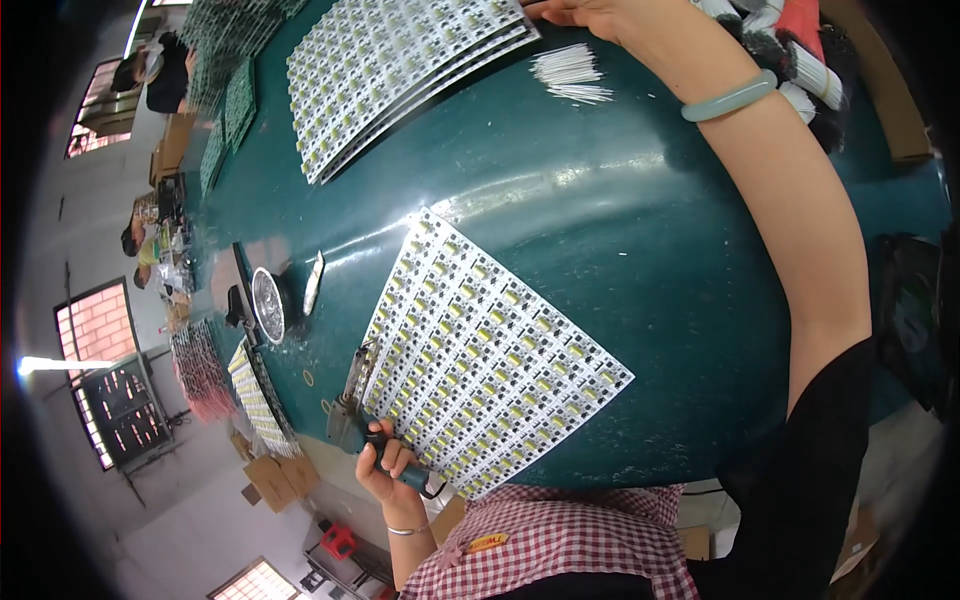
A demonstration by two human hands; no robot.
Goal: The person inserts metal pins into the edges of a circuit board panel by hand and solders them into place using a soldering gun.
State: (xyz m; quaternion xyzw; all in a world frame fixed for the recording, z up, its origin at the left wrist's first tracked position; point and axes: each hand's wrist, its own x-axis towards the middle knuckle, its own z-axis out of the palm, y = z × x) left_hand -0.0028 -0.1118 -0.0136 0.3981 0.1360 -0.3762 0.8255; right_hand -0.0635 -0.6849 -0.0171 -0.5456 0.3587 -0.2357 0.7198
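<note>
A white LED circuit panel (490, 350), with rows of small yellow parts, lies at an angle on the green table in front of me. My left hand (390, 465) is wrapped round the dark green handle of a soldering gun (350, 425), whose metal front end is over the panel's left edge. Far off, my right hand (580, 12) is at the corner of a stack of similar LED panels (400, 75). Its fingertips appear to pinch the top panel's edge, partly cut off by the picture's border. A bundle of thin white wires (570, 75) lies beside that stack.
A round metal bowl (268, 305) and a small whitish tube-like item (314, 283) are left on the green table (640, 260). More panels (262, 400) rest at the left edge. Bundled wires (810, 75) and a cardboard box (890, 90) are far right. Other people sit far left.
</note>
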